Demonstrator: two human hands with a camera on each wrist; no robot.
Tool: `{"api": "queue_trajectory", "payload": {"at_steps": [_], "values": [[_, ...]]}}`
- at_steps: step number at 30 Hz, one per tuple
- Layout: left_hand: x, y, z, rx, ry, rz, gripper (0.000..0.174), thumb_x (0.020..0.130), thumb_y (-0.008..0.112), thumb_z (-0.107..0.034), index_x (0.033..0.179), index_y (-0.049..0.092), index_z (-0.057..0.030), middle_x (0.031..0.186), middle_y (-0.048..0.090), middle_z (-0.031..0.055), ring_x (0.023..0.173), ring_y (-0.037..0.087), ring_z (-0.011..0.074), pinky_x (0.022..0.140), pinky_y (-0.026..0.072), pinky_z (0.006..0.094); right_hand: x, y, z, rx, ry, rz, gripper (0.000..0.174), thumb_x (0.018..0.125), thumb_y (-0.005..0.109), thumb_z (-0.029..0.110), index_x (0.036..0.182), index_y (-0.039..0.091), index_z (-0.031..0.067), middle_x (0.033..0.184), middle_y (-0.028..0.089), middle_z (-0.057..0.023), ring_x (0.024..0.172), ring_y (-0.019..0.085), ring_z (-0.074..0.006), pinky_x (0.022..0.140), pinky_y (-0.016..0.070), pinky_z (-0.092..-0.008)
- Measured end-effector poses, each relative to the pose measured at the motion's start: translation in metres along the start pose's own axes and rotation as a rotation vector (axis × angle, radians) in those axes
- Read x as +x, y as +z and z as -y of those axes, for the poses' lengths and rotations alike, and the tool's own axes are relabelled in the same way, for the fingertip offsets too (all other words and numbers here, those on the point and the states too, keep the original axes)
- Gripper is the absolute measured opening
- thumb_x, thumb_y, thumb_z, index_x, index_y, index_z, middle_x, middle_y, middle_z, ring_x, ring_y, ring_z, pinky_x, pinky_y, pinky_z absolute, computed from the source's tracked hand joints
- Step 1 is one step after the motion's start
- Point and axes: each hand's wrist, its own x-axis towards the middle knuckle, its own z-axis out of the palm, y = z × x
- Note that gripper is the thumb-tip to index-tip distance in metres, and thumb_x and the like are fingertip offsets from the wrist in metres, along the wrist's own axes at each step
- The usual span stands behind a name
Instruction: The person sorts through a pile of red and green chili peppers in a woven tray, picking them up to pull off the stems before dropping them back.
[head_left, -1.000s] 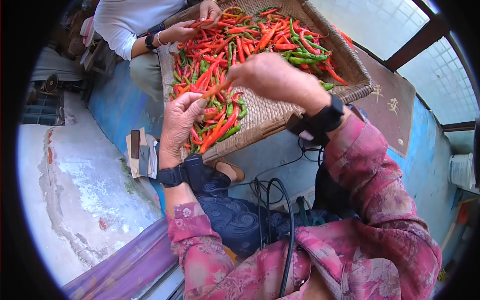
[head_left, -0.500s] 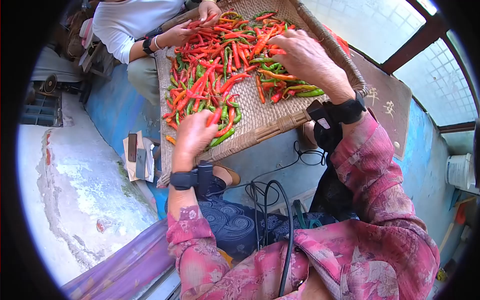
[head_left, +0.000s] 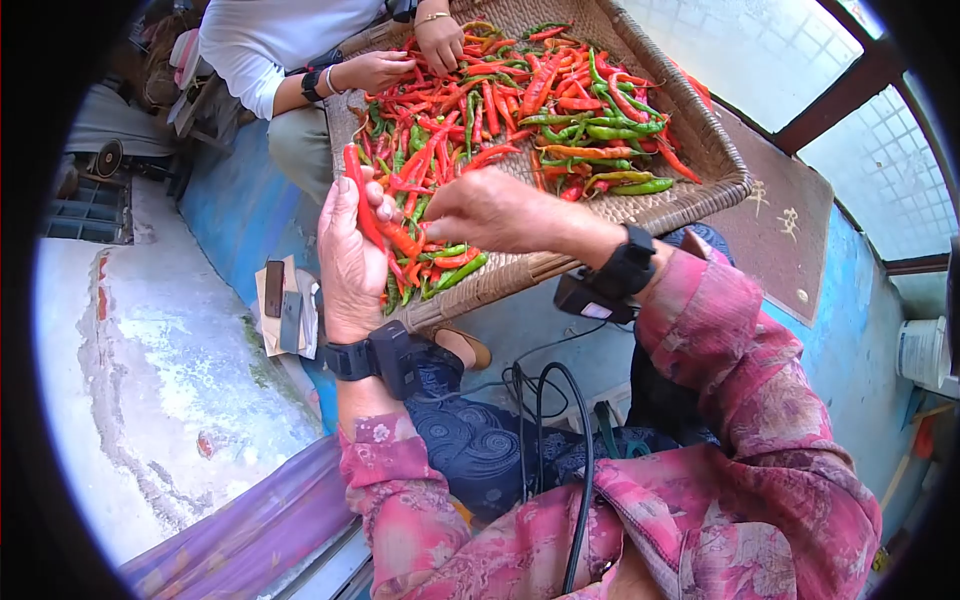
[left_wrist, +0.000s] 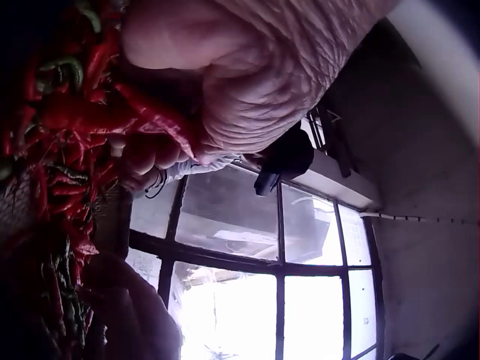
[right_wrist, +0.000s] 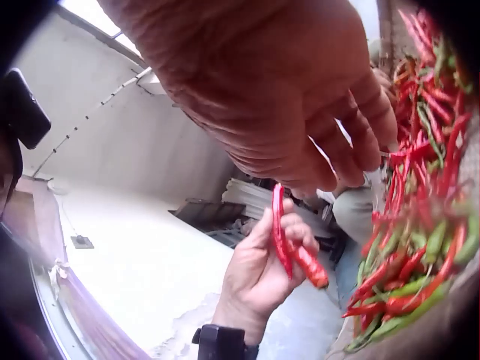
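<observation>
My left hand holds two red chili peppers, palm up. One long red chili stands upright along the thumb; an orange-red chili sticks out past the fingers. In the right wrist view both the slim chili and the thicker chili show in that hand. My right hand hovers beside it over the front of the basket, its fingers bent loosely downward with gaps between them. Nothing shows in its fingers. Below lies a heap of red and green chilies in a woven tray.
The woven tray has a raised rim. At its far left another person's hands work among the chilies. Several mostly green chilies lie at the right. Black cables hang near my lap, and a phone rests at the left.
My right hand has come back left from the green chilies to beside my left hand. The left hand has risen from the heap and turned palm up with chilies. The other person's right-hand side hand has moved onto the heap.
</observation>
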Motion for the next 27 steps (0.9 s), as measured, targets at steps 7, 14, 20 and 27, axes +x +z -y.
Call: {"api": "queue_trajectory", "payload": {"at_steps": [7, 14, 20, 27], "values": [[0.011, 0.008, 0.008, -0.217, 0.013, -0.005, 0.026, 0.092, 0.053, -0.032, 0.097, 0.052, -0.0056, 0.064, 0.041, -0.0038, 0.053, 0.038, 0.0065, 0.052, 0.0367, 0.0228, 0.011, 0.040, 0.010, 0.407, 0.188, -0.056, 0.037, 0.083, 0.059, 0.034, 0.077, 0.060, -0.0029, 0.068, 0.059, -0.0219, 0.067, 0.062, -0.0361, 0.062, 0.0476, -0.0439], [0.028, -0.047, -0.015, -0.439, 0.207, -0.169, 0.029, 0.095, 0.046, -0.035, 0.092, 0.051, -0.0057, 0.059, 0.036, -0.0038, 0.047, 0.033, 0.0066, 0.046, 0.0307, 0.0228, -0.013, -0.010, -0.004, -0.401, -0.002, -0.024, 0.018, 0.086, 0.054, 0.025, 0.087, 0.060, 0.0078, 0.062, 0.059, -0.0129, 0.061, 0.062, -0.0296, 0.055, 0.0491, -0.0419], [0.021, -0.018, -0.002, -0.141, 0.052, -0.225, 0.030, 0.094, 0.050, -0.030, 0.102, 0.053, -0.0020, 0.069, 0.049, -0.0005, 0.056, 0.045, 0.0079, 0.052, 0.0390, 0.0231, -0.032, -0.092, -0.014, -0.887, 0.429, -0.133, 0.014, 0.080, 0.057, 0.013, 0.093, 0.060, 0.0076, 0.077, 0.060, -0.0110, 0.084, 0.060, -0.0278, 0.070, 0.0468, -0.0432], [0.013, 0.034, 0.018, 0.227, -0.163, 0.226, 0.029, 0.089, 0.053, -0.011, 0.115, 0.054, 0.0016, 0.081, 0.055, 0.0005, 0.068, 0.051, 0.0055, 0.062, 0.0437, 0.0194, -0.028, -0.067, -0.014, -0.726, 0.029, -0.345, 0.038, 0.076, 0.059, 0.008, 0.114, 0.056, 0.0094, 0.103, 0.055, -0.0118, 0.096, 0.053, -0.0292, 0.081, 0.0463, -0.0389]]}}
